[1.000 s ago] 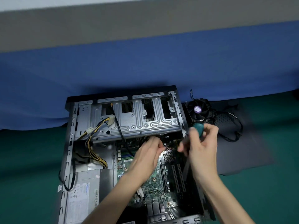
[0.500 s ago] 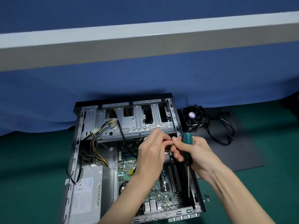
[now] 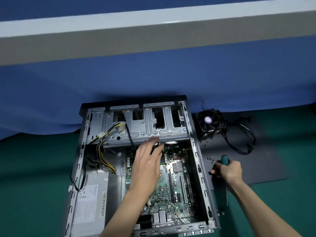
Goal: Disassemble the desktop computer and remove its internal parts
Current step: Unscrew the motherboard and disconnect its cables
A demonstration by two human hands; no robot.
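Now parted, right hand (image 3: 228, 170) clutches screwdriver (image 3: 224, 159) out over mat (image 3: 265, 165), left hand (image 3: 147, 161) splayed.

Our L hand (image 3: 147, 163) lies palm down, fingers (image 3: 152, 141) straight, close together & stretched fwd, thumb tucked on the R side; edges a bit blurred. L forearm (image 3: 119, 209) is bare, coming up from the bottom edge & slanting R. Our R hand (image 3: 228, 171), well apart to the R, is curled round a screwdriver (image 3: 224, 159) handle, back of hand up. R forearm (image 3: 266, 214), bare too, runs in from the bottom-R corner.
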